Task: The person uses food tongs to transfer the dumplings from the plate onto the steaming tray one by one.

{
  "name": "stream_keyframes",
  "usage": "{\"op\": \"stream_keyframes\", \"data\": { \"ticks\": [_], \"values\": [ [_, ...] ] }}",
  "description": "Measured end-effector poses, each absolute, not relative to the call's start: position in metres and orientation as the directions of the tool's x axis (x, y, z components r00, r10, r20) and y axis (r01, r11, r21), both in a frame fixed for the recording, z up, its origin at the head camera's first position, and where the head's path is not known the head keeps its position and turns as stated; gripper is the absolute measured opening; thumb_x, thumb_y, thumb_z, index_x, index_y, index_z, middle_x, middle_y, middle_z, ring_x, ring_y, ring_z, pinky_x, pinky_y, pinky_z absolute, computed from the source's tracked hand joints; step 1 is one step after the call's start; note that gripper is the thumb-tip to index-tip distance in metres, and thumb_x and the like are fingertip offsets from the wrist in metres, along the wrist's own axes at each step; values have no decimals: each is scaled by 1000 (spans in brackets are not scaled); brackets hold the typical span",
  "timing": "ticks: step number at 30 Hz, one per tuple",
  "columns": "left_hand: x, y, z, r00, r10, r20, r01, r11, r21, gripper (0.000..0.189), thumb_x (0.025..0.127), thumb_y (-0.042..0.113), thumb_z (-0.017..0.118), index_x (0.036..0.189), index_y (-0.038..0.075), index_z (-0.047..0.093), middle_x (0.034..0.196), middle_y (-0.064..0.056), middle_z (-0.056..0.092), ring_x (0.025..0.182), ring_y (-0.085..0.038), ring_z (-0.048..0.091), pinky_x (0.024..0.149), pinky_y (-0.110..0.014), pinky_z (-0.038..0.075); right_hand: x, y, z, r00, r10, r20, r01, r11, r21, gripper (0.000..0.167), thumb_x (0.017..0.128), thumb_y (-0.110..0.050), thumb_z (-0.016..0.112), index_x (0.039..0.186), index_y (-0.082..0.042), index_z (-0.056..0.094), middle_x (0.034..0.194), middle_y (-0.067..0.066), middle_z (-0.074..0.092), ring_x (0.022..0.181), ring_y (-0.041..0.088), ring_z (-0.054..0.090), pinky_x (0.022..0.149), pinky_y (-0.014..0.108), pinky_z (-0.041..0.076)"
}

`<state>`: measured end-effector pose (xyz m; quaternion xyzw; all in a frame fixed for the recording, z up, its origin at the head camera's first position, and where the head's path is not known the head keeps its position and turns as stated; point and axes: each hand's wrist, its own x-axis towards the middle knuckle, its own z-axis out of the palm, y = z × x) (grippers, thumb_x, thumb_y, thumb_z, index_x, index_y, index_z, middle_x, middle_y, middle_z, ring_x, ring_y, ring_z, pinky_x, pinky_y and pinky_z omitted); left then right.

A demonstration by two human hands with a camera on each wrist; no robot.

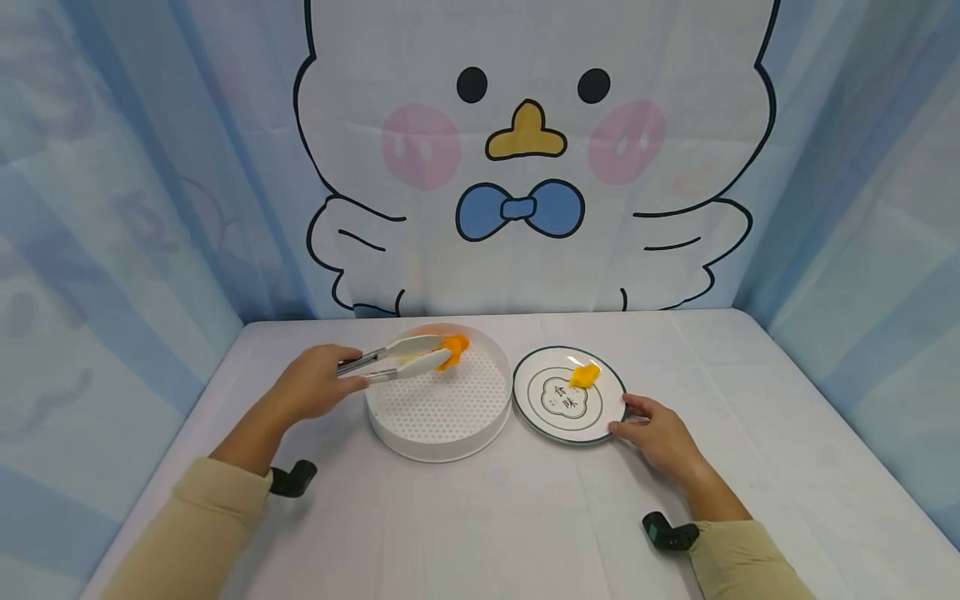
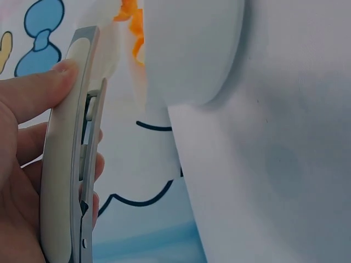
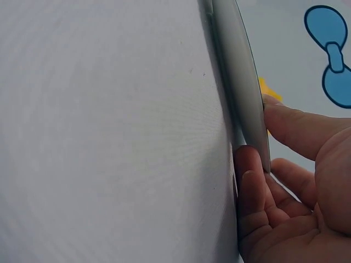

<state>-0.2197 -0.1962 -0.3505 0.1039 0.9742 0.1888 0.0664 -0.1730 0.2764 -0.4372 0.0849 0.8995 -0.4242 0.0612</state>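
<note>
My left hand (image 1: 313,383) grips a pair of tongs (image 1: 408,367) with pale, broad tips; the left wrist view shows the thumb along the cream handle (image 2: 57,159). The tips reach over a round white tray (image 1: 442,417) with a perforated-looking floor. At their ends is an orange piece (image 1: 454,350), irregular in shape; whether the tips pinch it I cannot tell. To the right, my right hand (image 1: 660,437) pinches the rim of a white plate (image 1: 543,421) with a dark edge line, thumb on top and fingers below. A yellow-orange piece (image 1: 584,376) lies on that plate.
Tray and plate stand side by side, almost touching, on a white-covered table (image 1: 480,533). Behind and on both sides hang printed curtains (image 1: 517,275). Small black devices are worn at the left wrist (image 1: 293,478) and right wrist (image 1: 669,532).
</note>
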Motion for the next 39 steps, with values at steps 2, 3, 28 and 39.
{"op": "stream_keyframes", "data": {
  "ticks": [2,3,28,39],
  "values": [
    [-220,-199,-352,-971,220,-91,171,911,376,56,96,28,68,141,-2,54,139,-26,53,121,-40,52,100,-57,42,-173,276,-437,-979,100,-180,202,626,-753,74,92,-28,74,149,4,38,140,28,48,118,39,51,97,50,45],
    [-220,-200,-352,-972,219,-89,171,911,374,56,96,28,68,140,-3,54,139,-27,54,122,-40,52,101,-58,42,-173,276,-437,-979,99,-178,201,626,-753,74,92,-28,74,149,4,38,140,28,48,118,39,51,97,50,45],
    [-214,-210,-345,-976,206,-69,170,923,345,57,94,26,70,139,-6,54,134,-28,56,105,-35,56,90,-54,47,-172,276,-437,-977,99,-188,208,626,-751,75,93,-28,73,150,3,38,142,28,47,122,41,49,101,54,42],
    [-216,-183,-343,-969,231,-90,187,919,347,61,94,29,71,142,-2,52,141,-26,52,128,-43,47,104,-59,39,-172,277,-439,-976,106,-192,215,627,-749,75,92,-29,73,150,3,38,142,27,47,120,40,50,100,53,42]
  ]
}}
